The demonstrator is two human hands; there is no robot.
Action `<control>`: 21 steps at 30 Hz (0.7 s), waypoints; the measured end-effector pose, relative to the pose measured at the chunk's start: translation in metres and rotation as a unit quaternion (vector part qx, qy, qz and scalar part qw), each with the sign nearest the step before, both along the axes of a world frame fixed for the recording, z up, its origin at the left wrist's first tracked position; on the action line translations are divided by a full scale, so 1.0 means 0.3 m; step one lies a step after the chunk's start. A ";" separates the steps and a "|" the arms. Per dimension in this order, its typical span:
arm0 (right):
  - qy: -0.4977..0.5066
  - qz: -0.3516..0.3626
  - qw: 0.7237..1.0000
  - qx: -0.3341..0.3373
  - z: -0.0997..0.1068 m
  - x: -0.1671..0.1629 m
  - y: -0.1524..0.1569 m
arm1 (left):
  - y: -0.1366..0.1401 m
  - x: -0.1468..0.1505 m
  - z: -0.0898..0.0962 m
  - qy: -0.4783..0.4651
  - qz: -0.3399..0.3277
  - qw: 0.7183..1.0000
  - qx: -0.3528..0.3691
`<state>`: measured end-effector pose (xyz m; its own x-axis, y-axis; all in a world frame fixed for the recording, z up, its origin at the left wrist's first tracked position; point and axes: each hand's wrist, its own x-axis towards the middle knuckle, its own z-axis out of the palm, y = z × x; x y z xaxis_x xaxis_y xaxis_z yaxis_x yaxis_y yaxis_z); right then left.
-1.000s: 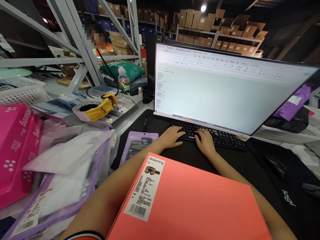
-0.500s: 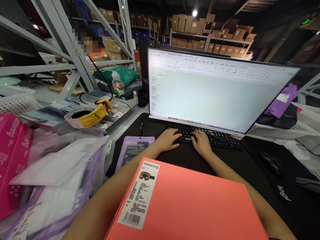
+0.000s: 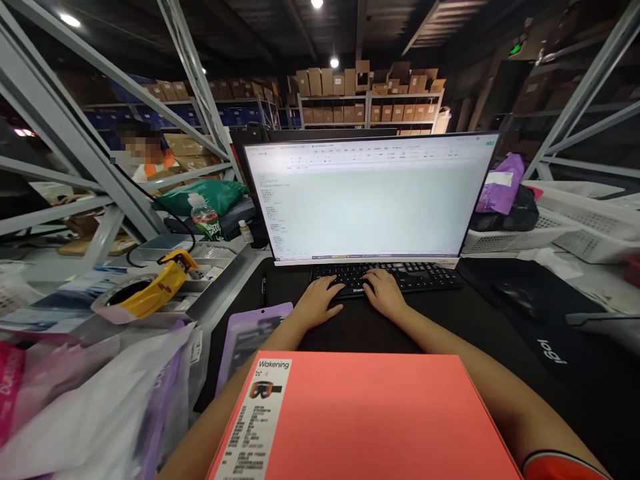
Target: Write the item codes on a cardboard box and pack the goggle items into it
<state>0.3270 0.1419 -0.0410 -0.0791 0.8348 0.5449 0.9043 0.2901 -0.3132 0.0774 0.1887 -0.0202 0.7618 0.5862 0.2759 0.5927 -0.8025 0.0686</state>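
My left hand (image 3: 317,300) rests on the left end of a black keyboard (image 3: 420,277), its fingers stretched over the keys and the thumb out to the side. Beside it, my right hand (image 3: 384,291) lies on the middle keys with its fingers apart. Neither hand holds anything. Behind the keyboard stands a monitor (image 3: 370,207) showing a document with lines of small text. A coral box (image 3: 375,413) labelled "Wakening", with a goggles picture, sits close to me between my forearms and hides part of them.
Left of my arm lie a purple-edged pouch (image 3: 227,340), a pen (image 3: 263,291) and plastic packages (image 3: 110,393). A yellow tape dispenser (image 3: 160,290) rests by a tray. On the right are a mouse (image 3: 516,300) and white baskets (image 3: 575,207). Another person (image 3: 150,157) is behind the rack.
My view has turned right and tilted up, so the scene shifts left and lower. Both hands stay on the keyboard, and the coral box remains between my arms.
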 end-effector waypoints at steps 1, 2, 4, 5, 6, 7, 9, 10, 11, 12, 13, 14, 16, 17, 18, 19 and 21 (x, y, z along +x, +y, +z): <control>0.000 0.000 1.000 -0.001 0.001 0.000 0.000 | 0.001 0.000 -0.001 0.000 0.000 1.000 0.000; 0.000 -0.001 1.000 -0.002 0.002 -0.001 0.000 | 0.003 -0.001 -0.003 -0.001 0.000 1.000 0.000; -0.005 -0.004 1.000 -0.009 0.006 -0.002 -0.002 | 0.006 -0.002 -0.007 -0.002 -0.003 1.000 0.001; -0.007 -0.006 1.000 -0.012 0.008 -0.003 -0.003 | 0.008 -0.002 -0.009 -0.003 -0.004 1.000 0.001; -0.009 -0.008 1.000 -0.016 0.010 -0.004 -0.005 | 0.010 -0.002 -0.010 -0.003 -0.005 1.000 0.002; -0.010 -0.010 1.000 -0.020 0.013 -0.006 -0.006 | 0.012 -0.002 -0.012 -0.003 -0.005 1.000 0.002; -0.010 -0.012 0.999 -0.027 0.017 -0.008 -0.009 | 0.016 -0.002 -0.015 -0.001 -0.004 1.000 0.003; -0.010 -0.013 0.999 -0.030 0.020 -0.009 -0.010 | 0.018 -0.002 -0.017 -0.001 -0.004 1.000 0.005; -0.010 -0.013 0.999 -0.031 0.022 -0.009 -0.011 | 0.021 -0.003 -0.019 -0.001 -0.005 1.000 0.006; -0.010 -0.013 0.999 -0.032 0.023 -0.010 -0.012 | 0.023 -0.003 -0.020 0.000 -0.006 1.000 0.008; -0.009 -0.013 0.999 -0.032 0.025 -0.010 -0.012 | 0.024 -0.003 -0.022 0.000 -0.007 1.000 0.010; -0.009 -0.013 0.999 -0.032 0.026 -0.011 -0.013 | 0.026 -0.004 -0.023 0.000 -0.008 1.000 0.012; -0.008 -0.013 0.999 -0.033 0.027 -0.011 -0.013 | 0.027 -0.004 -0.025 0.000 -0.008 1.000 0.014; -0.008 -0.013 0.999 -0.033 0.027 -0.011 -0.012 | 0.027 -0.004 -0.026 -0.001 -0.009 1.000 0.015; -0.008 -0.013 0.999 -0.032 0.026 -0.010 -0.012 | 0.027 -0.004 -0.026 -0.004 -0.009 1.000 0.015; -0.008 -0.013 0.999 -0.032 0.025 -0.010 -0.011 | 0.026 -0.003 -0.026 -0.005 -0.009 1.000 0.014; -0.006 -0.012 0.999 -0.030 0.021 -0.009 -0.009 | 0.024 -0.002 -0.024 -0.008 -0.009 1.000 0.011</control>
<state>0.3243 0.1391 -0.0346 -0.0644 0.8674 0.4935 0.9147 0.2490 -0.3184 0.0767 0.1958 -0.0275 0.7679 0.5659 0.3001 0.5769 -0.8146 0.0598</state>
